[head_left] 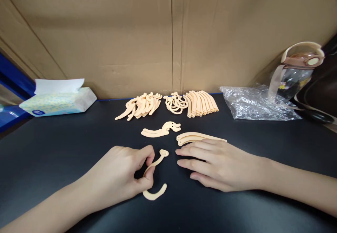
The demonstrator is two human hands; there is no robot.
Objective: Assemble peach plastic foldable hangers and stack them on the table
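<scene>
A cream plastic hook (155, 195), with a small flat head at its upper end, is pinched between the thumb and forefinger of my left hand (126, 168). My fingers cover part of its stem. To the right, my right hand (223, 166) lies palm down with its fingers stretched out, holding nothing. Its fingers are just in front of two curved cream bars (197, 135), partly hiding them. Behind the hook, a couple of curved cream pieces with holed ends (161, 130) lie together on the black table.
Along the back edge sit a heap of curved cream pieces (144, 104), several cream hooks (176, 103) and a row of cream bars (202, 103). A tissue pack (59, 103) stands at the left. At the right are a clear plastic bag (252, 103) and a drinking bottle (297, 75). Cardboard (131, 39) rises behind.
</scene>
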